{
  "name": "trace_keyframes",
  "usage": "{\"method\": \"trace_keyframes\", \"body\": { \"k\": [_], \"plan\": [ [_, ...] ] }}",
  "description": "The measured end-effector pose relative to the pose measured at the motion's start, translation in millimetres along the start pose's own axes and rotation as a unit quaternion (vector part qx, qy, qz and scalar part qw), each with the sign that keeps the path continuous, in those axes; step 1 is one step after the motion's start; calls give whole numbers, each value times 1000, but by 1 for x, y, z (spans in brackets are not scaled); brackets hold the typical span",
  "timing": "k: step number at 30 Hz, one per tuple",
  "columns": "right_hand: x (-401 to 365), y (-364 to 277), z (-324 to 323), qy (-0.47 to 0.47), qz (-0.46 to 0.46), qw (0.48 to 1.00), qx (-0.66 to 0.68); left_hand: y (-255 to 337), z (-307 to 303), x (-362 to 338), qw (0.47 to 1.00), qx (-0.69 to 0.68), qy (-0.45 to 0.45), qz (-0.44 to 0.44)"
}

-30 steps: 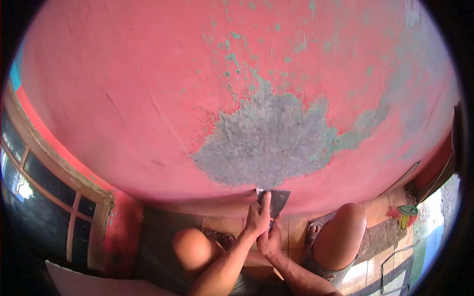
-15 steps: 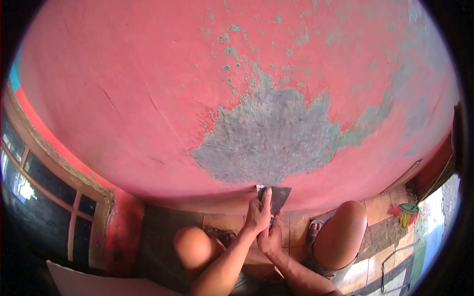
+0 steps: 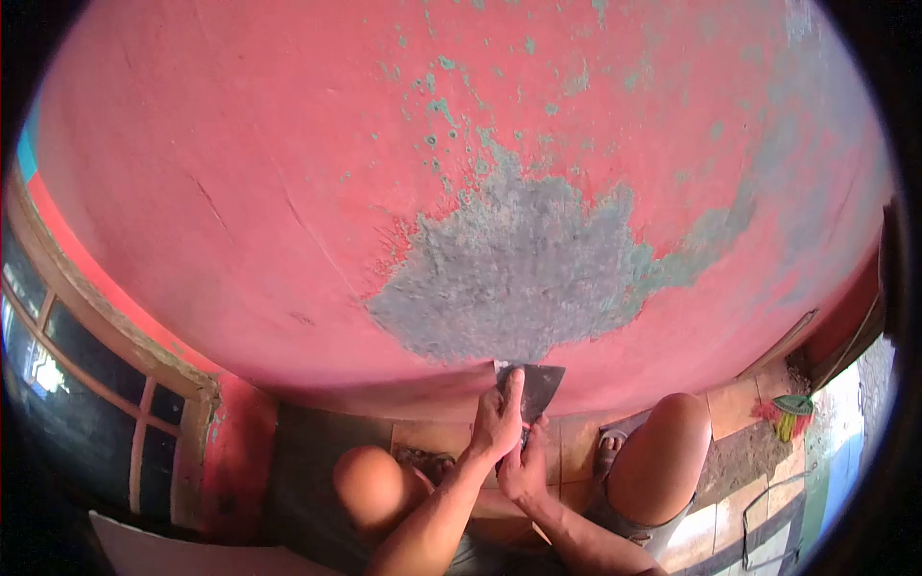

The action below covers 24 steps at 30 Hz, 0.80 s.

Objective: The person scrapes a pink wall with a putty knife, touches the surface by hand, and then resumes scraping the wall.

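Note:
A scraper [image 3: 545,385] with a wide dark blade points up at the pink wall, its edge right at the bottom of a bare grey patch [image 3: 523,264]. My left hand [image 3: 497,420] is closed on it, the thumb lying along the left part of the blade. Just below and to the right, my right hand [image 3: 524,470] wraps round the handle, which is mostly hidden by the fingers. Flaking paint borders the grey patch, with green spots above it.
My bent knees [image 3: 663,451] flank both arms, with sandalled feet on the tiled floor. At left is a wooden-framed window [image 3: 197,422]. A broom head with red, yellow and green bristles [image 3: 789,418] lies at right, near a dark wooden edge.
The view has shifted slightly, so the wall patch sits a little further left. Both hands keep their hold on the scraper, and its blade stays at the patch's lower edge.

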State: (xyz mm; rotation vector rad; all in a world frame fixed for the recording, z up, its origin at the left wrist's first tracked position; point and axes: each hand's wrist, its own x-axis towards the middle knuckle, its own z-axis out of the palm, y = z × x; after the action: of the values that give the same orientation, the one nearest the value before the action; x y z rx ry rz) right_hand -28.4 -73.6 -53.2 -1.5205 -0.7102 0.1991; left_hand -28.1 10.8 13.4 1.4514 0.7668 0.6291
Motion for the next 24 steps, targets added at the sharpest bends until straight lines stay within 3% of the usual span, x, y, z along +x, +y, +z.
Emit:
{"method": "trace_keyframes", "body": {
  "k": [1,2,5,6,8,10,13,14,16,18,21,22,24],
  "plan": [
    [0,-8,-4,-26,59,998,15,5,0,-4,999,-31,-7,-20],
    [-3,-4,-4,-42,100,994,29,-28,-6,4,1000,2,-11,20],
    [-23,33,5,-62,189,978,63,-50,-7,5,995,94,9,44],
    [-20,13,2,-33,163,979,118,-31,-5,-1,995,92,17,36],
    [5,-8,0,17,-24,1000,-1,-24,-10,1,998,62,1,6],
    [-5,12,5,-10,12,1000,24,-5,-8,-2,1000,5,-7,-13],
    [-8,3,-2,-101,225,964,97,-33,-10,3,998,65,6,25],
    [-8,-7,-5,-102,224,964,100,-43,-12,8,992,110,21,61],
    [-1,0,0,-41,8,999,-26,-22,-9,3,999,34,3,-2],
    [-13,11,6,-47,140,983,108,-14,-9,-1,999,-19,-24,-35],
    [-13,9,4,-72,176,976,102,-22,-11,1,995,102,10,6],
    [-5,5,6,-60,123,988,77,-18,-8,0,994,96,22,36],
    [3,-7,3,-36,27,999,22,-19,-10,7,1000,23,-1,10]
  ]
}}
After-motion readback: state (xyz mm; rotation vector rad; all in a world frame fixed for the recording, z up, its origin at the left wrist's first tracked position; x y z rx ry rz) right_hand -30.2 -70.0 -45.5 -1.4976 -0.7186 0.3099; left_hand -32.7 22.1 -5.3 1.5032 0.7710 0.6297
